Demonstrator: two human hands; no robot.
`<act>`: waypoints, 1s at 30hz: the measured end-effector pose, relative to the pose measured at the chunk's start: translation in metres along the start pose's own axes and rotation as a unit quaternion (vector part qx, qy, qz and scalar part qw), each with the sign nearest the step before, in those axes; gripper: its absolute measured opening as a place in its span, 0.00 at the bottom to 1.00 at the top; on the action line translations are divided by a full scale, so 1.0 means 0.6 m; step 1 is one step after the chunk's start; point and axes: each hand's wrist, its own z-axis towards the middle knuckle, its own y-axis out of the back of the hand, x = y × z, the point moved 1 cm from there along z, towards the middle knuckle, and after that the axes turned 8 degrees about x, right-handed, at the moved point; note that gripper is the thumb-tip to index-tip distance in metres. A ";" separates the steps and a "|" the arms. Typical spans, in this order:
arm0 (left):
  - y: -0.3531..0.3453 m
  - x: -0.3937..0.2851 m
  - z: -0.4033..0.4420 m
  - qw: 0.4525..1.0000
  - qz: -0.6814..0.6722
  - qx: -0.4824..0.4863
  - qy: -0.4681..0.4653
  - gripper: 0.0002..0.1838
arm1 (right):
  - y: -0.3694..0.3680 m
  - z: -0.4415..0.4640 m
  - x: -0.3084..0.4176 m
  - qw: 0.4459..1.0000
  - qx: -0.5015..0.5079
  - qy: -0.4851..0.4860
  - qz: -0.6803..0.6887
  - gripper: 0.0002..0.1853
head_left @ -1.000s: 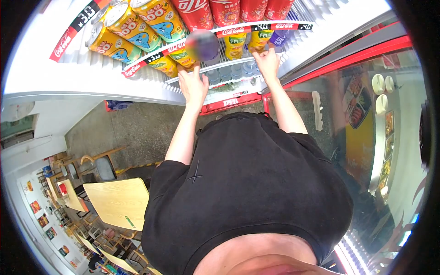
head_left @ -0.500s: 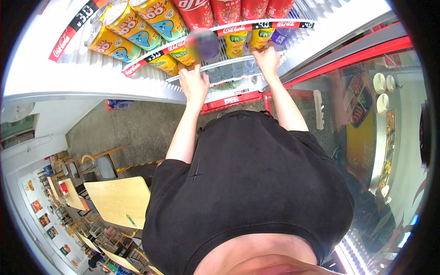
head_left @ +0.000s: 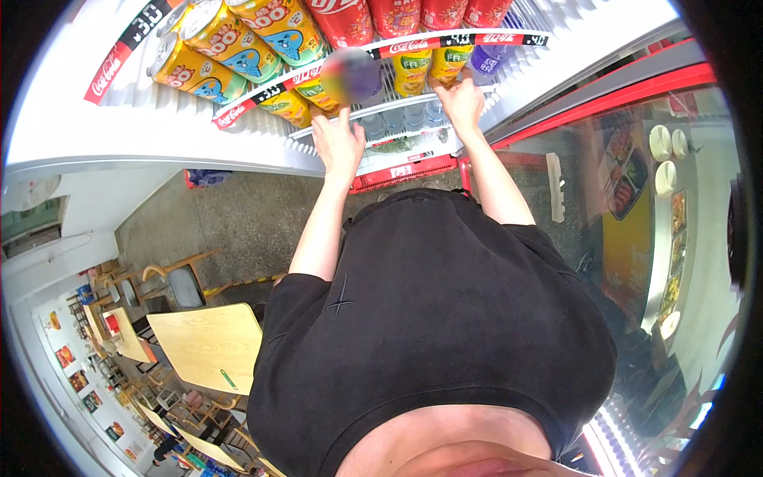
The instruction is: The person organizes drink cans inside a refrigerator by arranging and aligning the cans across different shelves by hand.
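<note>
My left hand reaches to the lower shelf, thumb and forefinger spread around the bottom end of a yellow drink bottle with a green label. My right hand has its thumb and forefinger on either side of another yellow bottle; its other fingers are partly hidden. Between the hands stand a third yellow bottle and a blurred purple item. Just right of my right hand is a purple bottle.
Yellow cans and red Coca-Cola packages fill the shelf above, behind a price strip. Clear bottles stand lower down. The red-framed glass door hangs open at right. Wooden tables and chairs are at left.
The yellow bottle at my right hand and the purple bottle beside it show slightly more. Both hands keep nearly the same places; the view has shifted a little.
</note>
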 end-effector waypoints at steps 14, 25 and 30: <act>-0.004 0.002 0.000 1.000 0.010 -0.014 -0.011 0.37 | 0.009 -0.024 -0.054 0.988 -0.145 0.012 0.046 0.38; -0.002 0.001 0.000 1.000 0.011 0.001 -0.003 0.37 | 0.051 -0.006 -0.022 0.985 -0.160 -0.052 -0.032 0.46; -0.001 0.000 0.001 1.000 0.014 0.001 -0.004 0.38 | 0.059 0.006 -0.011 0.983 -0.136 -0.091 -0.079 0.46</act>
